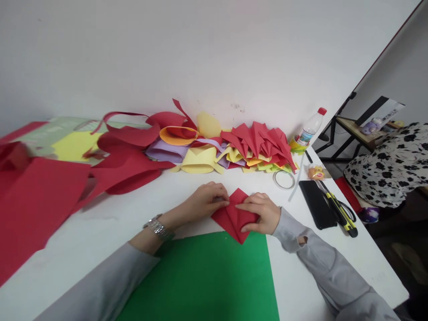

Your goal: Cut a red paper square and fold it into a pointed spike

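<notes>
A folded red paper (234, 214), diamond-shaped with a crease down its middle, lies partly over the near green sheet (207, 278) and partly on the white table. My left hand (210, 199), with a metal watch at the wrist, has its fingers closed at the paper's upper left edge. On the right side, my right hand (261, 211) holds the same paper, index finger across its face and thumb low near the bottom corner. The underside of the paper is hidden.
Red folded papers (257, 140) are piled along the wall, beside curled red sheets (130, 165) and yellow pieces (199, 159). To the right are a tape roll (284, 179), a bottle (310, 127), a black phone (317, 205) and a yellow-black cutter (343, 216). A person's patterned clothing (391, 165) shows beyond.
</notes>
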{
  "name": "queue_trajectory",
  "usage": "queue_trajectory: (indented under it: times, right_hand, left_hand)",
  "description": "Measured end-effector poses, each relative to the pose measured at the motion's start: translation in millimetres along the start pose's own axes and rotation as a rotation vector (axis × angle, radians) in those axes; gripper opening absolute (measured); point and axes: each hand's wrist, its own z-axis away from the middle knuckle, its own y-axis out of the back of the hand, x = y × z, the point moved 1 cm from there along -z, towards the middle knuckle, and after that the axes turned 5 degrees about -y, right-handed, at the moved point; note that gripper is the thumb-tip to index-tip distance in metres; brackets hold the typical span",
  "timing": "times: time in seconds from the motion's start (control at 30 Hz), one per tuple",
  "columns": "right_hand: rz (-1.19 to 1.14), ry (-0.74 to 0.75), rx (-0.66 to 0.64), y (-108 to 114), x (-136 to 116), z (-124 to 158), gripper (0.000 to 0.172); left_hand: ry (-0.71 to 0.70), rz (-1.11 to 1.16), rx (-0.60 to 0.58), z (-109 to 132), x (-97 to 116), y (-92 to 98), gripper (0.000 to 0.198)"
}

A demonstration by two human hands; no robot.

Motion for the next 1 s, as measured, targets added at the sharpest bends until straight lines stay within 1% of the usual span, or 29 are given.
queue_trajectory:
  times: [0.07,0.1,0.23,0.3,0.43,0.73,1.0]
  right_hand:
    - [-0.006,-0.01,0.004,-0.2,0.4,0.4,0.073]
    - [-0.006,-0.008,0.006,-0.4,0.5,0.5,0.072]
    - [0.011,0.023,0.006,-0.7,0.8,0.9,0.053]
    - [0.016,0.03,0.005,-0.4,0.6,0.8,0.049]
    - [0.022,0.036,0.003,0.6,0.2,0.6,0.048]
    - [0.044,0.055,0.012,1.4,0.0,2.4,0.047]
    - [0.044,0.094,0.054,-1.8,3.9,3.1,0.046]
  left_hand:
    - [0.022,-0.033,0.01,-1.4,1.0,-3.2,0.019]
    - [0.035,-0.051,0.017,-2.2,2.3,-5.0,0.018]
    - [0.088,-0.132,0.039,-4.3,11.6,-10.6,0.015]
    - [0.107,-0.168,0.038,-4.5,16.5,-11.7,0.015]
    - [0.131,-0.218,0.025,-4.3,22.2,-11.6,0.015]
    - [0.16,-0.274,-0.017,-3.7,25.9,-10.2,0.014]
    - [0.211,-0.371,-0.042,-5.0,32.2,-15.7,0.015]
